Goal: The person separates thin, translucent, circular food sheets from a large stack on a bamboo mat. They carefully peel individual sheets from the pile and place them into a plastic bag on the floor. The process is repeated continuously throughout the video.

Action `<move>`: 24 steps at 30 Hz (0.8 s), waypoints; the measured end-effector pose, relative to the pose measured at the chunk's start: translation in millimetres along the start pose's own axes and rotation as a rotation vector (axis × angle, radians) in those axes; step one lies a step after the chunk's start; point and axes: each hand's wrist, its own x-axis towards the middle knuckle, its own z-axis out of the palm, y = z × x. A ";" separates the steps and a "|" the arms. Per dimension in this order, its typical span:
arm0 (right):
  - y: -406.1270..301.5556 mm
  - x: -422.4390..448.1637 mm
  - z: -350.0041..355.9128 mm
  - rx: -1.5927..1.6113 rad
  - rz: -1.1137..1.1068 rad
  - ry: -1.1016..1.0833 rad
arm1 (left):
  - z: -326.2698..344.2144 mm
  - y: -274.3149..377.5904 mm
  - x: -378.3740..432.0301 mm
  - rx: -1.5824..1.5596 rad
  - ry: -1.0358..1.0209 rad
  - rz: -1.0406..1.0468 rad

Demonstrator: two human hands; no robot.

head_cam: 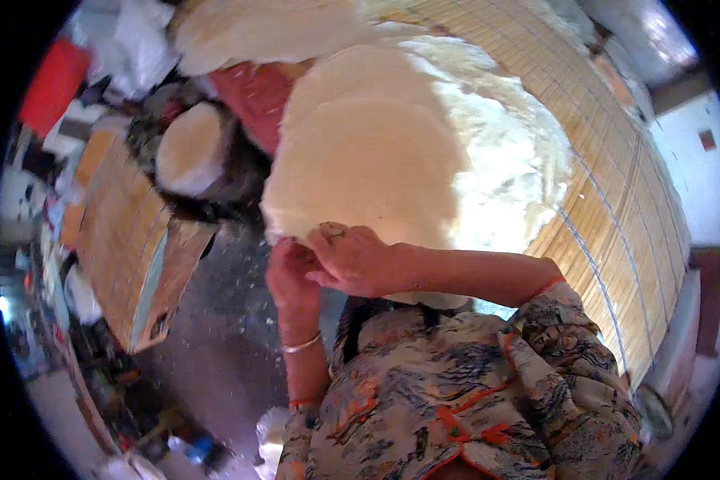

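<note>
A thick pad of pale, fluffy wadding (378, 156) lies before me, its right part brightly lit. At its near left edge my two hands meet. My left hand (293, 267), blurred and with a bangle at the wrist, has its fingers curled at the wadding's corner. Close against it, my right hand (351, 258) wears a ring and pinches the same edge with bent fingers. The fingertips are partly hidden where the hands overlap. Under the wadding's right side is a slatted mat (612, 240) tied with cords.
Another pale layer (264, 30) lies at the far side, beside a red patterned cloth (255, 99). To the left are a round stool with a pale top (191, 150) and a wooden board (117, 222). White plastic bags (138, 48) and a red object (54, 87) are at the upper left.
</note>
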 end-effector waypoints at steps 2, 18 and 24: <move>16.3 -2.2 -16.4 0.093 0.169 -0.142 | 19.8 9.7 -0.5 -0.198 -0.059 -0.141; 69.1 -54.8 -453.9 0.183 0.187 0.628 | 40.1 -83.5 1.3 0.279 0.102 -0.193; 69.4 -74.4 -404.2 -0.382 0.349 0.135 | 47.6 -88.5 -2.9 0.434 0.063 -0.235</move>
